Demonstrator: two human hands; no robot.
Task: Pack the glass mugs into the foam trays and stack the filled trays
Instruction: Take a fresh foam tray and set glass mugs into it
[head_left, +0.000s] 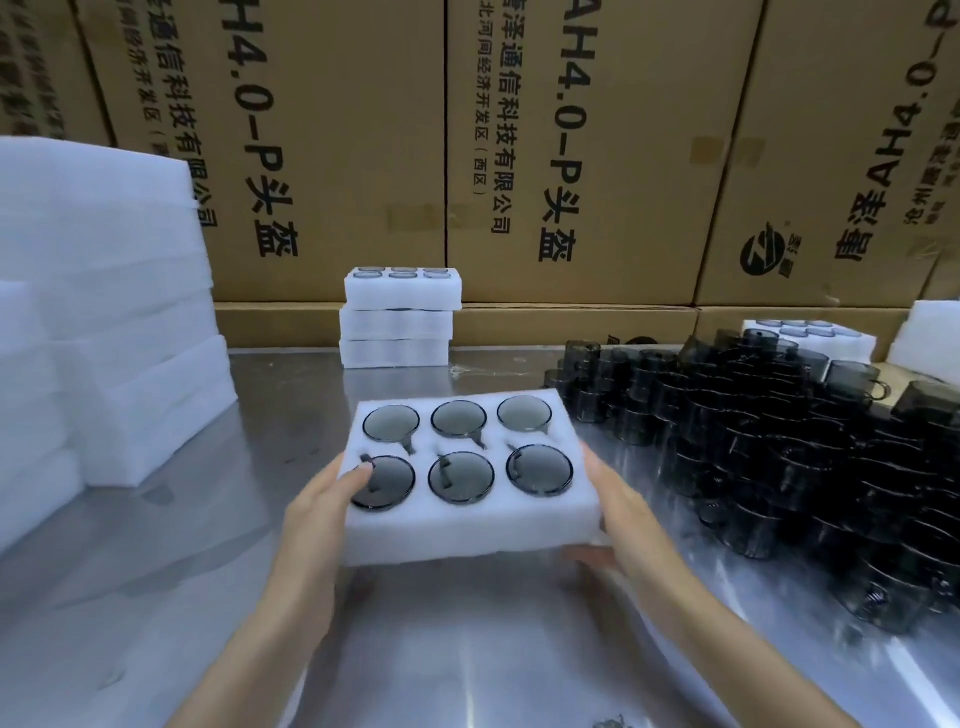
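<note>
A white foam tray (470, 532) with several smoky glass mugs (460, 477) sunk in its round holes is held above the steel table. My left hand (324, 501) grips its left side, thumb resting on the near-left mug. My right hand (613, 512) clasps the right side, fingers underneath the tray. At the back centre stands a stack of three filled foam trays (399, 317). A large heap of loose dark glass mugs (769, 441) covers the table's right side.
Stacks of empty white foam trays (104, 312) rise at the left. Another filled tray (810, 338) lies behind the mug heap, with more foam (930, 332) at the far right. Tall cardboard boxes (571, 145) wall off the back. The steel table (467, 649) reflects light.
</note>
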